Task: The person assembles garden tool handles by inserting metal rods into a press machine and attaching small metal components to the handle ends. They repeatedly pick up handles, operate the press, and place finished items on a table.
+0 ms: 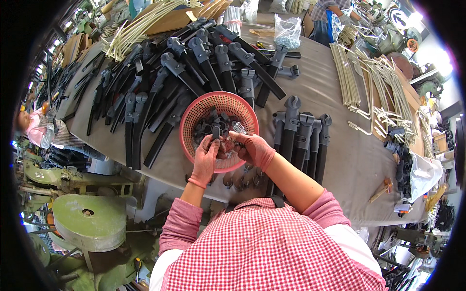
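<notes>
Left hand (206,156) pinching dark part (216,132); right hand (257,148), at three o'clock, apparently grasping coil spring (238,127). Work low above red basket (185,121), catching drops.

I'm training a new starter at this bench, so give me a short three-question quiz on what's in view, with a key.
1. What is the right hand holding?
A) a metal coil spring
B) a hammer
C) a plastic bag
2. True or false: the pink basket is empty.
3. On which side of the basket, left or right, is the larger pile of black tubes with grey joints?

Key: 1. A. 2. False; small dark parts lie in it. 3. Left.
</notes>
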### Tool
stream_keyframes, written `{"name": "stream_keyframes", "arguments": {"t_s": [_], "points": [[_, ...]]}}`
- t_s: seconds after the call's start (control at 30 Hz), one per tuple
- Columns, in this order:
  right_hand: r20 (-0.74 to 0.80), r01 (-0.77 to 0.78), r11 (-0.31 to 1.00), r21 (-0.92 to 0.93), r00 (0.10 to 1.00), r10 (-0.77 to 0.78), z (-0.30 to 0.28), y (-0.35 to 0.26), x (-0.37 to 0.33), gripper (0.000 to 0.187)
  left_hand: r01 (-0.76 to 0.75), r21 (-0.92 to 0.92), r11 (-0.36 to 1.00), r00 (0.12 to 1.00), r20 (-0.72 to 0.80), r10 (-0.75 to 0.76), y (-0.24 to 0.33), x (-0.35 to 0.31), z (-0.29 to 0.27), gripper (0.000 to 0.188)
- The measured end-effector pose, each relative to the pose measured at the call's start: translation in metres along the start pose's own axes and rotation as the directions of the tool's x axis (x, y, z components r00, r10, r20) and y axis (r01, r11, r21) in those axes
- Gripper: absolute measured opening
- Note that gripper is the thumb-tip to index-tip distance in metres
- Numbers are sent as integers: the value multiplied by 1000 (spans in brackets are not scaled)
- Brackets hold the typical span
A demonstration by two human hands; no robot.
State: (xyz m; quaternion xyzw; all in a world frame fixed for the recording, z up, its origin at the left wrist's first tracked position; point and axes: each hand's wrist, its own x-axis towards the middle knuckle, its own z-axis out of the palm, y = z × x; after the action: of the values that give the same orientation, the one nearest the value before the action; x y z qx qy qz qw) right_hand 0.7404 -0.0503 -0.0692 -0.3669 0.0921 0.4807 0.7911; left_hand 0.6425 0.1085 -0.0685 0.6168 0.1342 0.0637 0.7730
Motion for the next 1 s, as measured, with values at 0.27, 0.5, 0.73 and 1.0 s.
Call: {"name": "stream_keyframes", "arguments": {"t_s": [0.27,0.5,0.73,1.0], "points": [[46,165,958,-235,986,-159,21,-3,-27,18,-66,-86,994,998,12,68,3,-10,9,19],[34,231,930,-284,972,-232,17,-2,-32,22,-95,-4,996,995,8,95,3,-10,10,18],[30,252,930,-267,967,-253,21,-1,-37,20,37,-113,993,999,32,-34,15,-16,9,11],[92,339,803,-491,936,-339,18,-1,-26,16,5,-116,993,999,33,-1,13,-18,12,12]]}}
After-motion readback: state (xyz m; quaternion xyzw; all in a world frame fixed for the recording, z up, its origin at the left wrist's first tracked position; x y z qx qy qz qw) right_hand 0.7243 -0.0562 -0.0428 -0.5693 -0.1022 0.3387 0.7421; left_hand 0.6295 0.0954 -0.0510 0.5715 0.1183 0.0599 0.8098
